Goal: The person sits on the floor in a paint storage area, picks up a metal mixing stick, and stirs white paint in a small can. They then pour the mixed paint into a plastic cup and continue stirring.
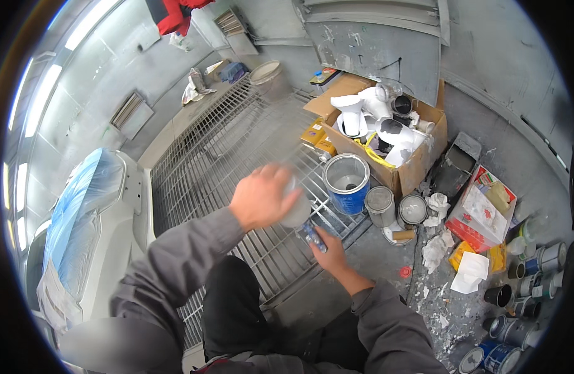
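Note:
My right hand (334,250) is closed on the blue-and-metal handle of a tool (314,237), possibly a spray gun. At the tool's upper end sits a pale, translucent, cup-like piece (295,212). My left hand (263,197) is at that pale piece, thumb beside it. Its fingers are smeared by motion, so their grip cannot be made out. A grey haze (259,140) hangs above and beyond the left hand, over the metal floor grating (199,162).
Right of my hands stand an open blue can (348,198), two grey cans and a cardboard box (406,181) heaped with paper and cups. Several cans and crumpled papers lie at far right. A pale vehicle part (115,237) with blue film is at left.

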### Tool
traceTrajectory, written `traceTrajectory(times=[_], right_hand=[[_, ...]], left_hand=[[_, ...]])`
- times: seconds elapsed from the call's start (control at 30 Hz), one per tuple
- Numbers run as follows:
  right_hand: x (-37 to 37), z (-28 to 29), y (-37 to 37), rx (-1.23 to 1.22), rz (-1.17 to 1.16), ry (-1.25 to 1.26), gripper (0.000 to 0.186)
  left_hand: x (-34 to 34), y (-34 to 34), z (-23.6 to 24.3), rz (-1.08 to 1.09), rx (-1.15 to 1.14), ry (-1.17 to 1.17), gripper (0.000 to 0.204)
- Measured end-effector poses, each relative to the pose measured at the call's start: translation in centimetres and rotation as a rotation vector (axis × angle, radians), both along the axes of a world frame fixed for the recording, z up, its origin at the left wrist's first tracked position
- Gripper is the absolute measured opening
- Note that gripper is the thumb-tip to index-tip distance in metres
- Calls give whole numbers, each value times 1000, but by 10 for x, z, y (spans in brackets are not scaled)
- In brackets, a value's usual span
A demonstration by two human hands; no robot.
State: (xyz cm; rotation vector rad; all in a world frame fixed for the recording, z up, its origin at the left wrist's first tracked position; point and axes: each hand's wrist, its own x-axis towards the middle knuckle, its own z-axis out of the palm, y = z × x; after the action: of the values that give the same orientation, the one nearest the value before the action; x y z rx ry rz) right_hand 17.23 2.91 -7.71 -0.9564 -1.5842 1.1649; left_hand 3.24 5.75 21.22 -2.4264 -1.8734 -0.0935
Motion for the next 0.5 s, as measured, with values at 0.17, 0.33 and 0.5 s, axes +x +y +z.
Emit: traceTrajectory(times=[0.17,0.33,0.5], right_hand=[[-5,-26,11,72,-242,-199,52],[3,-38,17,143,-274,-33,56],[9,-28,17,141,-116,39,50]], left_hand=[[-27,36,-19,154,4,-429,59],[-88,22,-1,123,-568,-1503,84],[-111,-9,1,51,-707,-1596,95]])
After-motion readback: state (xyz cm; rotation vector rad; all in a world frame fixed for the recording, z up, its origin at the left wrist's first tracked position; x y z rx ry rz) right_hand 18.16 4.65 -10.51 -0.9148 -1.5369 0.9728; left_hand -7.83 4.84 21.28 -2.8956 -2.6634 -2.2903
